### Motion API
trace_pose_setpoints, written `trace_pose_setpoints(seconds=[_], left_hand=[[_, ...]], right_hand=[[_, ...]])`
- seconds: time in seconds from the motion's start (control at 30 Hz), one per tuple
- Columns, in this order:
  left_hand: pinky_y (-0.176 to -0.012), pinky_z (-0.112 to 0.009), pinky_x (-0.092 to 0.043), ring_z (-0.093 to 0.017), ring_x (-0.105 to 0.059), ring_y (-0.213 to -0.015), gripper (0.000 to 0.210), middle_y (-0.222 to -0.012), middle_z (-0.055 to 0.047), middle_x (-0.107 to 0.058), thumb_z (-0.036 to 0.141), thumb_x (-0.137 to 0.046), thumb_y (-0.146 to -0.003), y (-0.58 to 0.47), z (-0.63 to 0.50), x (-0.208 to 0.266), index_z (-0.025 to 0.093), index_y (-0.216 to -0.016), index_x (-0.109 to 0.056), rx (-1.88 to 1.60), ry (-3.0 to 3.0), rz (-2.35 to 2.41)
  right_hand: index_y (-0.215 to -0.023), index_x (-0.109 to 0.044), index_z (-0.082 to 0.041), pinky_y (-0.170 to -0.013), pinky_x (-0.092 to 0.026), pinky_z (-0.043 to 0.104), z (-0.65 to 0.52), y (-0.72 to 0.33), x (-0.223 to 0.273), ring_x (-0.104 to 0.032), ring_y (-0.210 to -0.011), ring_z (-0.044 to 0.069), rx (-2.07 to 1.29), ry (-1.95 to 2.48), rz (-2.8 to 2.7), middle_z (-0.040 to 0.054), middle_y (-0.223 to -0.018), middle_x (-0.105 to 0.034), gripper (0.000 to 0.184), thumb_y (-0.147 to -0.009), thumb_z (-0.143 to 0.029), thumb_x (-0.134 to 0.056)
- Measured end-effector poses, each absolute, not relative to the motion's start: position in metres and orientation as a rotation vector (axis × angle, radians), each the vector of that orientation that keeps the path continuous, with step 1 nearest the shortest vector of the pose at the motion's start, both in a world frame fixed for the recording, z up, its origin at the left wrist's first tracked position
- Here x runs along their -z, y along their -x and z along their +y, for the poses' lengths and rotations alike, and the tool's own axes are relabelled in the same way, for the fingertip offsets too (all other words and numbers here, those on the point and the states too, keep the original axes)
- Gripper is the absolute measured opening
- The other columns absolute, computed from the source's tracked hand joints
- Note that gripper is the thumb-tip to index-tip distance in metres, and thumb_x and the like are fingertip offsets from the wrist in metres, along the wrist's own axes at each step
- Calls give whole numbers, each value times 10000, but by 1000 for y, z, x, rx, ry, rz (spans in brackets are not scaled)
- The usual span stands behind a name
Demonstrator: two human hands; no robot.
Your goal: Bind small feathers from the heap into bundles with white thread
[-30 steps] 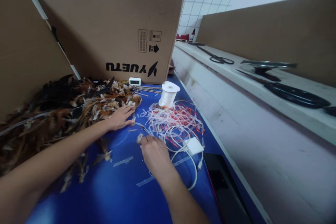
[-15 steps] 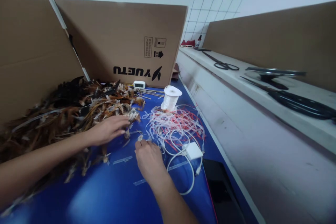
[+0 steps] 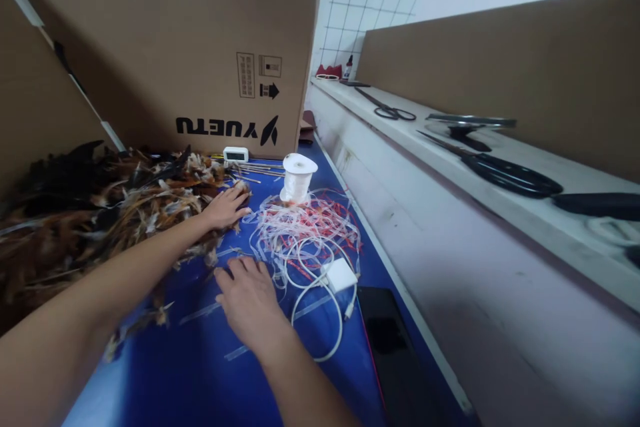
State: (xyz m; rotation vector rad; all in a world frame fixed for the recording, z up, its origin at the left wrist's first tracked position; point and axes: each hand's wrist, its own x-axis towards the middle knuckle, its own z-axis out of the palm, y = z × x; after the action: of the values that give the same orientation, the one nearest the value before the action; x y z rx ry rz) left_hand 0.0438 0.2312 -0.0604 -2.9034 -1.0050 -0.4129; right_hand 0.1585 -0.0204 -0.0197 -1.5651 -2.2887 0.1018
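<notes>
A large heap of brown, black and white feathers (image 3: 150, 213) covers the left of the blue table (image 3: 185, 373). My left hand (image 3: 227, 207) reaches over the heap's right edge, fingers stretched out and touching the pale feather ends there. Closer to me, my right hand (image 3: 253, 303) rests palm down on the blue surface, its fingers apart, beside small feather bits. To its right lies a tangle of clear and red plastic strips (image 3: 320, 223), with a white spool (image 3: 297, 177) standing at the back of it. Nothing shows gripped in either hand.
A white charger (image 3: 340, 275) with its cable lies in front of the strips, beside a black phone-like slab (image 3: 395, 347). A small white digital display (image 3: 235, 155) and thin sticks (image 3: 265, 167) lie near the cardboard box (image 3: 165, 53). Scissors (image 3: 390, 110) rest on the right ledge.
My left hand has moved forward along the feather heap's edge. My right hand's fingers have spread from a curled pose. The camera view has turned rightward.
</notes>
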Motion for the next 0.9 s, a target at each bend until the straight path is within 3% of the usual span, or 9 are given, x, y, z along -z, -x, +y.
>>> trace_pose_setpoints(seconds=[0.1,0.37,0.67,0.8,0.9], left_hand=[[-1141,-434,-243,-297,-353,-1375,651,-1456,-213,-426,533,-300,-942,-34,220,59,73,-1371,-469,275,2959,-942],[-1170,-388,-193,-259,-222,-1448,690,-1538,-186,-304,533,-238,-960,4,157,38,67,-1460,-334,-59,3040,-816],[-1125,-429,-269,-257,-378,-1379,524,-1500,-121,-407,432,-341,-976,29,97,11,185,-1433,-408,4,3056,-651],[-1047,-421,-357,-240,-528,-1229,375,-1390,-124,-541,296,-385,-971,32,85,-16,185,-1278,-569,287,2923,-600],[-910,-385,-443,-222,-633,-939,301,-972,-105,-713,297,-426,-946,35,82,-31,174,-904,-698,453,2825,-684]], right_hand=[[-1226,-545,-185,-984,-387,432,-14,-162,30,-455,-1177,276,-63,1652,-2231,103,-1226,-563,397,-893,-396,-591],[-1193,-586,-163,-1017,-353,427,3,-179,40,-452,-1208,281,28,1842,-2055,133,-1270,-554,364,-909,-388,-558],[-1174,-607,-162,-989,-368,431,8,-185,43,-479,-1167,288,75,1906,-1982,129,-1225,-586,344,-896,-361,-573],[-1058,-651,-167,-938,-399,421,7,-185,39,-520,-1073,284,88,1899,-1940,122,-1116,-622,251,-900,-340,-562],[-993,-659,-170,-895,-422,395,7,-186,35,-540,-995,263,118,1842,-1830,112,-1021,-629,183,-915,-260,-519]])
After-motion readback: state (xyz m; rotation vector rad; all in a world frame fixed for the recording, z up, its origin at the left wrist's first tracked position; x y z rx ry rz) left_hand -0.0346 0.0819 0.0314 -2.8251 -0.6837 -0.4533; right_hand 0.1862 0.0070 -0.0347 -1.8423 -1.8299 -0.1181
